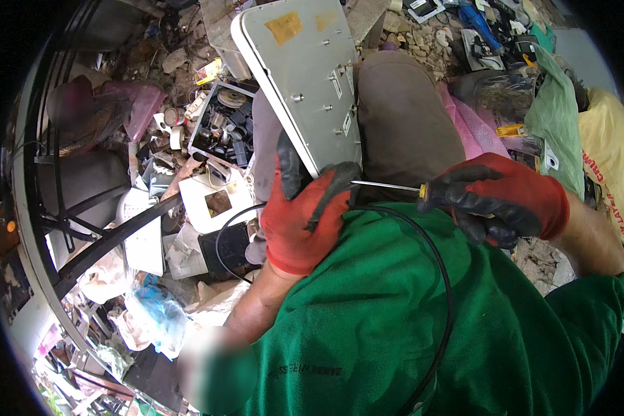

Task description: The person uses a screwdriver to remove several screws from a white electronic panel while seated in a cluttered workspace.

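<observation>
— At the middle of the view, what is being held?

— A flat grey-white metal panel (301,76) is propped on edge against the person's lap, tilted up and away. Its face is pale, with rounded corners, two patches of yellowish tape near the top, and small brackets and screw heads along its right side. Its lower corner is gripped by the left hand (304,215), which is gloved in red with black fingers and is closed around that edge.

— And the other hand?

— The right hand (503,201), in the same kind of glove, is wrapped tightly on the yellow-and-black handle of a screwdriver (395,186). The thin steel shaft is pointed leftward, and its tip is brought up to the panel's lower corner, just beside the left fingers; whether it is seated in a screw cannot be told.

— What is seen around them?

— A black cable (445,291) is looped across the green shirt (395,326), below both hands. Left of the panel, a tray of dark small parts (225,125) is set among white plastic casings and scrap. A black metal frame (104,243) is curved along the left rim. To the right, a green plastic bag (558,125) and a yellow sack (610,145) are piled near the right forearm. The panel's lower corner is partly hidden by the left glove.
</observation>
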`<state>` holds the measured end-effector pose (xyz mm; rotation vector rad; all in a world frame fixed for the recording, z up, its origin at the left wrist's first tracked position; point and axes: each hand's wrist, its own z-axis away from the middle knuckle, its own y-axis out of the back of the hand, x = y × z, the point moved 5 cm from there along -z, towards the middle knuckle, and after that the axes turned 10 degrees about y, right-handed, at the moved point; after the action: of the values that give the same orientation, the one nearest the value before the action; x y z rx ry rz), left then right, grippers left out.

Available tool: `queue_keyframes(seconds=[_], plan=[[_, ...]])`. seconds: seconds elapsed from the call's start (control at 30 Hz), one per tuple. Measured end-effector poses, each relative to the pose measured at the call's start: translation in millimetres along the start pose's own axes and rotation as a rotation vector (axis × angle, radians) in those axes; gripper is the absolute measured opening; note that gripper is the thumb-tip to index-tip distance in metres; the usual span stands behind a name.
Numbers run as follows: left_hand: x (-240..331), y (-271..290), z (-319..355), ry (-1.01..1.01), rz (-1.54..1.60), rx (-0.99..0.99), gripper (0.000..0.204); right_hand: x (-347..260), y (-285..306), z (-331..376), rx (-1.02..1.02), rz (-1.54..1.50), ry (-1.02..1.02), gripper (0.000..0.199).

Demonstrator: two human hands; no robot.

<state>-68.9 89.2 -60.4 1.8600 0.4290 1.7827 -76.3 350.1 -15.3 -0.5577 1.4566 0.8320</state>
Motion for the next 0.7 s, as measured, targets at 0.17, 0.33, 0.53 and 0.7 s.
queue_keyframes(seconds=[0.17,0.33,0.53,0.7], plan=[[-15,-5,0,0.1,0.34,0.007,0.074,-9,-6,-15,0.04,-0.202,-0.411,0.033],[-16,-5,-2,0.024,0.247,-0.006,0.104,-20,0,-21,-0.145,0.207,0.004,0.03],[-12,-5,2,0.046,0.288,0.029,0.083,-34,-21,-16,0.154,0.805,0.179,0.043],[-5,3,5,0.01,-0.007,-0.048,0.04,-35,-23,-13,0.161,1.002,0.256,0.049]])
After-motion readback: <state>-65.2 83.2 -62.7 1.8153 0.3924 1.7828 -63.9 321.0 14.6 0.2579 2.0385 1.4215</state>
